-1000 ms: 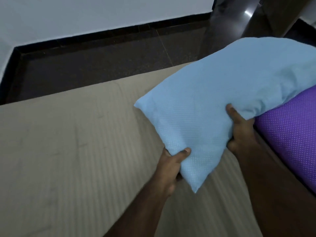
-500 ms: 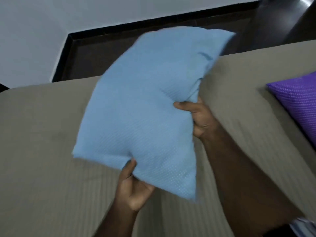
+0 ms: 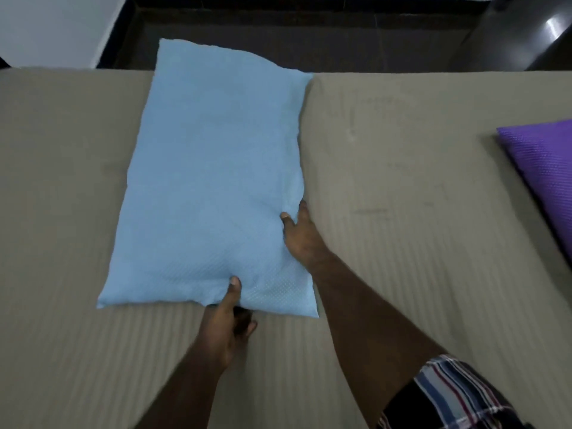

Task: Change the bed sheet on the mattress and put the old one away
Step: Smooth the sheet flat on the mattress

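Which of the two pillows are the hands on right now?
The light blue pillow, lying flat mid-mattress: left hand pinches its near edge, right hand touches its right side. The purple pillow lies untouched at the far right.

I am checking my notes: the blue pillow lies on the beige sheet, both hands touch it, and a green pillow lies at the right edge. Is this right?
Not quite: in the head view the pillow at the right edge is purple, not green. The blue pillow does lie on the beige sheet, touched by the left hand and right hand.
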